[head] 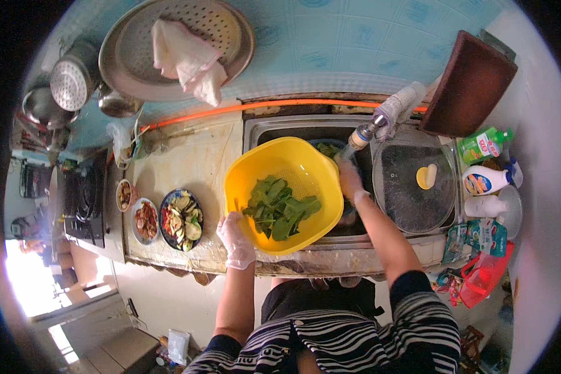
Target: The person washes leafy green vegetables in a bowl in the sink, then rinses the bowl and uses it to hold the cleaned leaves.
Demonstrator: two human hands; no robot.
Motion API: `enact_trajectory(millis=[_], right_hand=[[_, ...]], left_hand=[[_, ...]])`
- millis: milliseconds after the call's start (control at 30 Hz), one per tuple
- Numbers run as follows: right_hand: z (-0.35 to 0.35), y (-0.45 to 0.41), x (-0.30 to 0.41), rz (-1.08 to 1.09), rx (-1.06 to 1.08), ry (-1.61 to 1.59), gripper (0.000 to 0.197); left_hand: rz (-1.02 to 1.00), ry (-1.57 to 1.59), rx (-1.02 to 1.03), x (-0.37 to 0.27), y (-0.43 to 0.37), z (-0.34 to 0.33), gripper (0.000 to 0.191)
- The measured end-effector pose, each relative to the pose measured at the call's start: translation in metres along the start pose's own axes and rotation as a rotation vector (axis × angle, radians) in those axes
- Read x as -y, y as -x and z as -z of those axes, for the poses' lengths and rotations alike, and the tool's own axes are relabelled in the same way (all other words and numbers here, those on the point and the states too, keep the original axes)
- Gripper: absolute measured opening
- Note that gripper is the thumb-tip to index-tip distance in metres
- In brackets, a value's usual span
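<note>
A yellow plastic colander (284, 159) with green leafy vegetables (280, 205) in it is tilted over the left part of the sink. My left hand (236, 238), in a clear disposable glove, grips its rim at the near left. On the colander's right side, my gloved right hand (349, 176) is down in the sink, blurred, under the faucet (361, 136) with water running. More green leaves (328, 149) lie by its fingers in a dark bowl, mostly hidden behind the colander. Whether that hand holds any leaves is unclear.
To the left stand a plate of sliced vegetables (182, 219), a plate of reddish food (145, 222) and a small bowl (125, 195). A round glass lid (402, 201) covers the sink's right side. Bottles (486, 180) and a brown cutting board (470, 84) line the right.
</note>
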State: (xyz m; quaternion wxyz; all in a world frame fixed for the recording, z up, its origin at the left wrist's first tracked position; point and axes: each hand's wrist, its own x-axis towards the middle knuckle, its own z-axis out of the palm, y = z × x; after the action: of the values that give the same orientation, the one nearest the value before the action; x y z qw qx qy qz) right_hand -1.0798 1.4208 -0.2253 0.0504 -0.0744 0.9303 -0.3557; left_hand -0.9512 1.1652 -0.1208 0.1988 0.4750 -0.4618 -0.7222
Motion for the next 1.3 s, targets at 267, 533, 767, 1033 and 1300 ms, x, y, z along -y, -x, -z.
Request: enact_trajectory(millis=[267, 533, 767, 1033, 1300], right_hand=[[-0.111, -0.004, -0.109, -0.164, 0.488, -0.210, 0.062], [-0.069, -0.004, -0.028, 0.250, 0.504, 0.543, 0.043], [-0.060, -0.020, -0.025, -0.452, 0.516, 0.072, 0.045], [0.059, 0.023, 0.048, -0.365, 0.162, -0.383, 0.045], [0.060, 0.039, 0.152, 0.176, 0.139, -0.253, 0.056]], left_hand=[[-0.053, -0.010, 0.141, -0.024, 0.025, -0.024, 0.007], [-0.115, -0.055, 0.154, -0.047, 0.028, 0.002, 0.006], [-0.157, -0.012, 0.255, -0.035, 0.013, -0.001, 0.012], [-0.287, -0.016, 0.246, -0.022, 0.016, -0.023, 0.051], [-0.149, -0.039, 0.148, 0.010, 0.003, -0.028, 0.008]])
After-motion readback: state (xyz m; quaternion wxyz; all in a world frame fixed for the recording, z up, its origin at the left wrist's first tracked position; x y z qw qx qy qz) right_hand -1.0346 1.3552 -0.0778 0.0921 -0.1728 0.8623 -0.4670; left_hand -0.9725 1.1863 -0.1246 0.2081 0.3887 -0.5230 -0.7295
